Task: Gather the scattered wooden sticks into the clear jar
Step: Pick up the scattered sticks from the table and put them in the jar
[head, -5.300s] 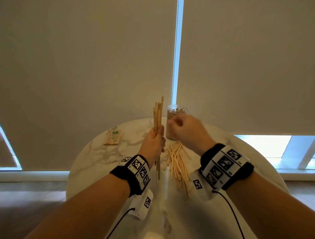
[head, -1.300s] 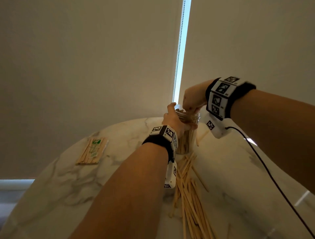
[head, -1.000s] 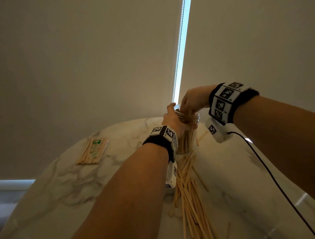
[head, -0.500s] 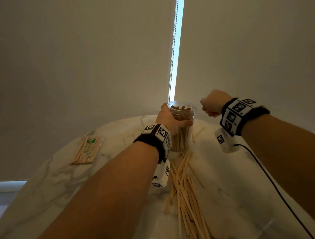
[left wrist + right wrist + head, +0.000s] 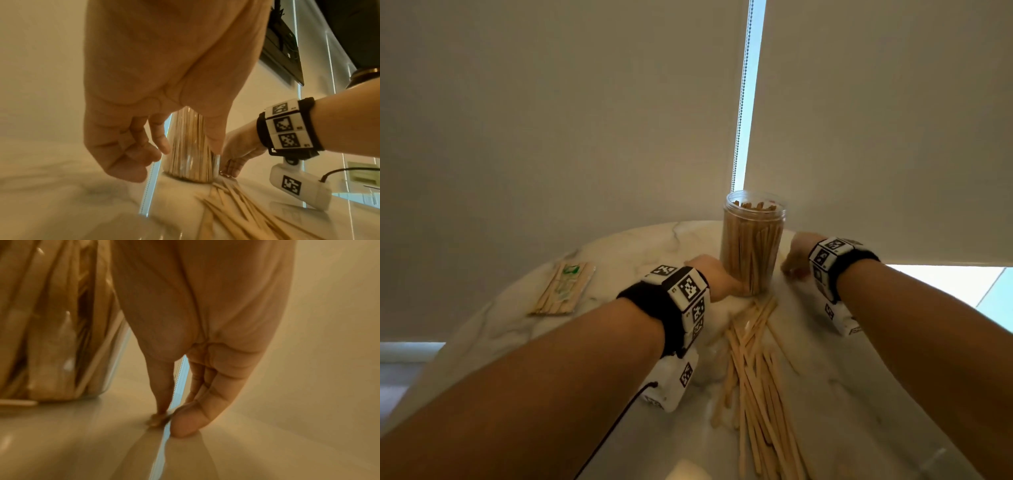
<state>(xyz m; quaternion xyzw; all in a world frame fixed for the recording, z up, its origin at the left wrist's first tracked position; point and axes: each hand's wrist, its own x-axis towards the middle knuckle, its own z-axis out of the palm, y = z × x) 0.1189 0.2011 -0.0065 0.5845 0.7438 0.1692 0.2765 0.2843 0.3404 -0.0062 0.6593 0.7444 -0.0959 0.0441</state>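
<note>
The clear jar stands upright at the back of the round marble table, packed with wooden sticks. My left hand is low at the jar's base; in the left wrist view its thumb and forefinger hold the jar from either side, with the other fingers curled. My right hand is down on the table just right of the jar. Its thumb and forefinger tips pinch together at the tabletop on a lone stick, which is blurred there. A loose pile of sticks lies in front of the jar.
A flat packet of sticks lies at the table's left. Roller blinds and a bead chain hang right behind the jar. The table's curved back edge runs close to the jar.
My right hand left the jar's mouth, swung right and dropped to the table beside the jar. My left hand slid from the jar's upper part down to its base.
</note>
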